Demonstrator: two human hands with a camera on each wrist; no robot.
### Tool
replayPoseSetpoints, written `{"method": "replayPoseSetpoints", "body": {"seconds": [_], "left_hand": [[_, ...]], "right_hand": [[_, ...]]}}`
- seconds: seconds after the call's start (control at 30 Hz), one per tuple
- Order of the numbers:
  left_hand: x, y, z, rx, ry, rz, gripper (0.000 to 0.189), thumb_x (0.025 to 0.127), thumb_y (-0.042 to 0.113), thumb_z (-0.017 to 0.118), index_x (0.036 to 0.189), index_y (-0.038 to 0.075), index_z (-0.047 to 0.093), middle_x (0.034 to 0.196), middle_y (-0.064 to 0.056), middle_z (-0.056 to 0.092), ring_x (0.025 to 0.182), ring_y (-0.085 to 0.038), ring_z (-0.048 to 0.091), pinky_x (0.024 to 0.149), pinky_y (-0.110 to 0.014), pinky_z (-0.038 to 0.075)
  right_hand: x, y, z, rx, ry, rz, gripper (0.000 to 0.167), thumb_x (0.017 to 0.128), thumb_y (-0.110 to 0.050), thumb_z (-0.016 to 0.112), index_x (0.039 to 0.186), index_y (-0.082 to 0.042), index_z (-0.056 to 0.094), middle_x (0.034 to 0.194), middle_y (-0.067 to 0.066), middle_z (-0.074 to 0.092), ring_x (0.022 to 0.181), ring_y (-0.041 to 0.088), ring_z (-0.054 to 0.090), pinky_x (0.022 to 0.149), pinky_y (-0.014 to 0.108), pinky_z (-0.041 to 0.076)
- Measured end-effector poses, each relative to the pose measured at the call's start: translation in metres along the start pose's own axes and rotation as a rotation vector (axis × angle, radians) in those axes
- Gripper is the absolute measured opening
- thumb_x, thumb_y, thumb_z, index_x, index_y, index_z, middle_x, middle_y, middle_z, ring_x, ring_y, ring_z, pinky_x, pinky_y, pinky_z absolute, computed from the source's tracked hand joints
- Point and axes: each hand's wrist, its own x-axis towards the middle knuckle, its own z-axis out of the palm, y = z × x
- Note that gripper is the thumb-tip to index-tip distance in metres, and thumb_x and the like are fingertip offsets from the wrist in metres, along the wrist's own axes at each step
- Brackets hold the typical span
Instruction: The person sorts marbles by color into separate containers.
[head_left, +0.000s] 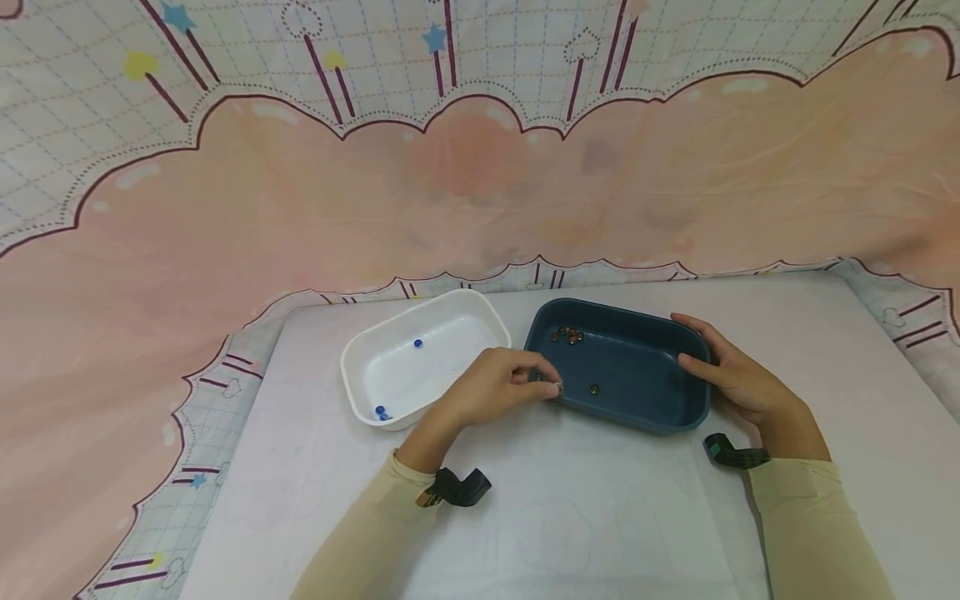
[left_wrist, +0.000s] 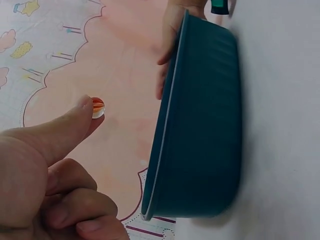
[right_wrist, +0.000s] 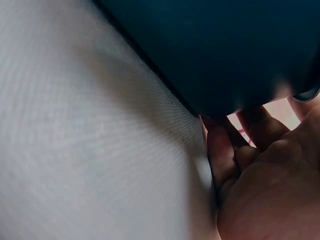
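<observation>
In the head view my left hand (head_left: 495, 385) is over the near left edge of a dark blue tray (head_left: 645, 371). Between thumb and index finger it pinches a clear glass marble (left_wrist: 98, 108) with orange stripes, best seen in the left wrist view. My right hand (head_left: 753, 396) grips the tray's right end, thumb over the rim and fingers along the outside wall. Inside the blue tray, several amber marbles (head_left: 573, 337) cluster at the back left, and a single marble (head_left: 594, 389) lies near the front wall. Part of the tray's left side is hidden by my left hand.
To the left stands a white tray (head_left: 405, 379) holding a blue marble (head_left: 417, 343) near its middle and more blue ones (head_left: 381, 412) in the front corner. Both trays rest on a white-covered table (head_left: 570, 508). Behind hangs a patterned peach curtain (head_left: 360, 208).
</observation>
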Motion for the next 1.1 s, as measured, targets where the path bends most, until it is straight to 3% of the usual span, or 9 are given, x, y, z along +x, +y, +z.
{"method": "replayPoseSetpoints", "body": {"seconds": [0.63, 1.1], "left_hand": [[0.017, 0.002, 0.002, -0.033, 0.109, -0.007, 0.018, 0.097, 0.036, 0.071, 0.109, 0.024, 0.076, 0.057, 0.007, 0.028, 0.051, -0.010, 0.025, 0.052, -0.025, 0.026], [0.024, 0.006, 0.000, -0.040, 0.142, -0.015, 0.018, 0.097, 0.034, 0.070, 0.109, 0.022, 0.076, 0.054, 0.006, 0.031, 0.047, -0.011, 0.026, 0.048, -0.025, 0.023]], "right_hand": [[0.000, 0.000, -0.001, -0.006, -0.004, 0.003, 0.072, 0.106, -0.013, 0.055, 0.164, -0.029, 0.016, 0.172, 0.013, -0.009, 0.155, 0.047, -0.008, 0.116, 0.078, 0.000], [0.000, -0.001, -0.001, -0.008, 0.003, 0.008, 0.072, 0.105, -0.013, 0.056, 0.164, -0.027, 0.016, 0.172, 0.012, -0.008, 0.155, 0.046, -0.006, 0.117, 0.077, 0.001]]}}
